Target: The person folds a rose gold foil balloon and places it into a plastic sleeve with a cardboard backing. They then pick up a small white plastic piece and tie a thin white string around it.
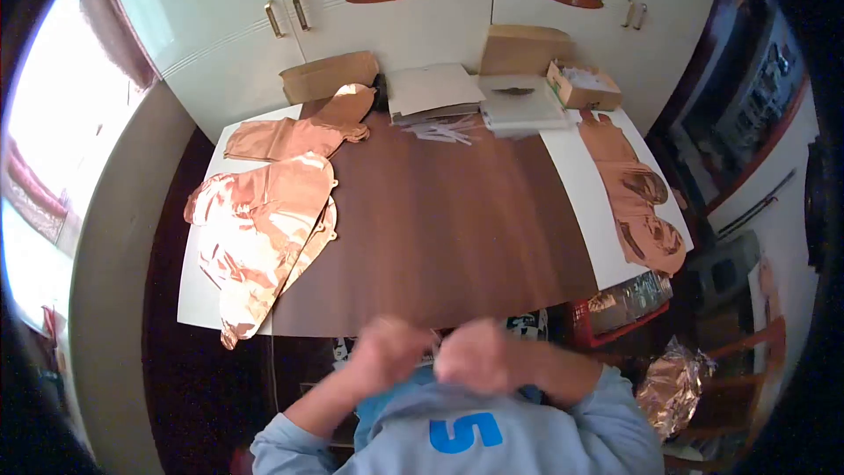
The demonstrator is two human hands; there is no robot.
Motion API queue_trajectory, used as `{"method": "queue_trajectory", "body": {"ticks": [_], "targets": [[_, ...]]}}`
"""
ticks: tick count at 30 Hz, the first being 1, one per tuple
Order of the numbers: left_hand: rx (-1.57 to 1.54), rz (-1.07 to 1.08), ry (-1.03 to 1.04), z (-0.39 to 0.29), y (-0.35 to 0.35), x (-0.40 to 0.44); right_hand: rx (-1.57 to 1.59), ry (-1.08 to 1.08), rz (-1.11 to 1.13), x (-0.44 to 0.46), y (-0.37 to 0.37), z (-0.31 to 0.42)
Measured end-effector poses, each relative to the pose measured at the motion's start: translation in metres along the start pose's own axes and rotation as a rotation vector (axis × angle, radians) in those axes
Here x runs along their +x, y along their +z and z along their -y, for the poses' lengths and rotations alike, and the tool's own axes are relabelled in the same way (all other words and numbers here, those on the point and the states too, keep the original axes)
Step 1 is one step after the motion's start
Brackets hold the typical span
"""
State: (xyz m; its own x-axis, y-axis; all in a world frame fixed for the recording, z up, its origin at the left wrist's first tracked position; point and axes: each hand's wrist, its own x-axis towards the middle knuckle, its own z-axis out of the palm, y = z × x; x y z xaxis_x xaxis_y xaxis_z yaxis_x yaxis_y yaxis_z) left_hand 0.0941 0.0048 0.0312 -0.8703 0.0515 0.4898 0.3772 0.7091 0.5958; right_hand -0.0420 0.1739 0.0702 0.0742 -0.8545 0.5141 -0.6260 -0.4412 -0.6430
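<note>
My left hand [393, 354] and my right hand [480, 357] are close together in front of my chest, at the near edge of the brown table [448, 229]. Both are smeared by motion, but their fingers look curled closed. Something small and thin seems to show between them; I cannot make out what it is. Left of my hands, flat rose-gold foil balloons [264, 211] lie overlapping, with small tabs on their edges. More foil balloons [290, 136] lie behind these, and another flat pile [626, 185] lies along the right side.
At the back are a stack of pale card [433, 90], white strips [444, 130], clear plastic bags [523, 110] and a small open carton [585, 85]. A red crate [620, 330] stands below the right edge. Crumpled foil [673, 387] rests on a wooden chair [747, 343].
</note>
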Motion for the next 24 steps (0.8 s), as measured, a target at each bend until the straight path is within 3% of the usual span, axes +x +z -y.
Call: {"method": "queue_trajectory", "body": {"ticks": [2,4,5,6,8,10,11,14,15,18,19,22,24], "targets": [[-0.318,0.163,0.136,-0.037,-0.005,0.009,-0.130,0.162,-0.178,0.021,-0.029,-0.011],[-0.619,-0.181,0.032,-0.041,-0.029,0.013,-0.056,0.114,-0.065,0.003,0.004,-0.026],[-0.760,-0.324,-0.143,-0.025,-0.035,0.002,0.024,0.061,0.046,-0.006,0.023,-0.020],[-0.298,-0.218,-0.286,-0.035,-0.057,0.019,0.113,0.014,0.159,-0.010,0.035,-0.017],[0.101,-0.038,-0.179,-0.007,-0.025,0.017,0.043,-0.020,0.043,0.010,0.007,-0.005],[-0.437,-0.030,0.067,-0.016,-0.001,0.017,-0.174,0.043,-0.161,0.027,-0.024,-0.016],[-0.421,0.023,0.077,-0.032,-0.009,0.018,-0.111,0.032,-0.100,0.023,-0.016,-0.017],[0.043,-0.172,-0.136,-0.015,-0.045,0.023,0.092,-0.001,0.113,0.000,0.024,-0.022],[0.027,-0.067,-0.202,0.008,-0.028,0.014,0.166,0.027,-0.003,0.010,0.013,-0.006],[-0.385,0.013,0.089,-0.019,0.004,0.024,-0.144,0.160,-0.224,0.023,-0.022,-0.034],[-0.395,-0.036,0.062,-0.023,-0.008,0.028,-0.118,0.162,-0.115,0.018,-0.011,-0.046],[0.072,-0.215,-0.328,-0.001,-0.038,0.037,0.110,0.141,-0.026,0.004,0.014,-0.013],[-0.117,0.025,-0.008,0.015,-0.004,0.018,0.047,0.171,-0.121,0.013,-0.006,-0.020]]}}
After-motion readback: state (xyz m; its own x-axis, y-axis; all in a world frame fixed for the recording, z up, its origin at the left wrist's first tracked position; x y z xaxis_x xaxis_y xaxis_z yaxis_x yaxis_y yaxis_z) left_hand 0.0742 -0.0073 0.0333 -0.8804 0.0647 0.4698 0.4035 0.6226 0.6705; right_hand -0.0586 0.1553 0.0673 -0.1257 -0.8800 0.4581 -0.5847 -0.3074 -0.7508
